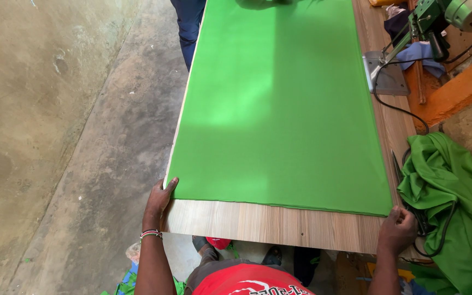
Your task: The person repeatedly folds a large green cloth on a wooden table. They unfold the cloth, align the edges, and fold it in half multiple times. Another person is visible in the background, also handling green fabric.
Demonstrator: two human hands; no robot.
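A long sheet of bright green fabric (279,104) lies flat along a wooden table (269,226). My left hand (159,199) rests at the table's near left corner, its fingers touching the fabric's near left corner. My right hand (397,229) sits at the near right corner with fingers curled against the fabric's edge. Whether either hand pinches the cloth cannot be told.
A bunched heap of green cloth (454,207) lies to the right, with a black cable (400,106) running to a green cutting machine (438,22) at the far right. Another person's dark trousers (189,27) show at the table's far left. A concrete floor (61,136) spreads left.
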